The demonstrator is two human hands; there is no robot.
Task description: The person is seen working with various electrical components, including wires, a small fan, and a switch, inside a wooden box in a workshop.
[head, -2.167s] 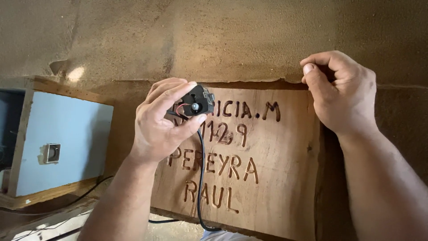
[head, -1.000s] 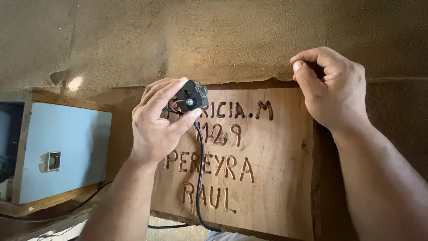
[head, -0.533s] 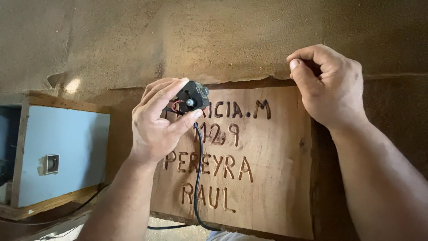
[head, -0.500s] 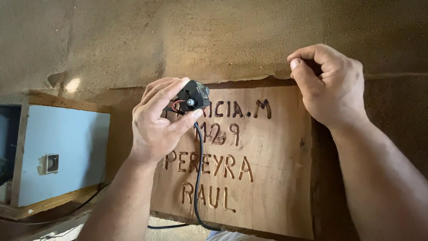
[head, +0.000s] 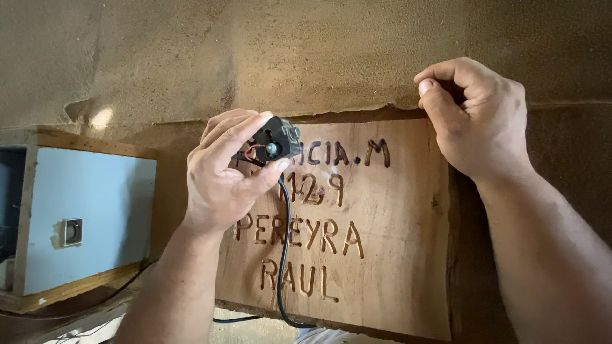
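rough sandy wall (head: 319,57), pale blue panel (head: 95,223)

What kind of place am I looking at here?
Probably a small woodworking shop: a brown wooden plaque with carved letters, sawdust coating the bench surface, and a small black corded tool in the left hand.
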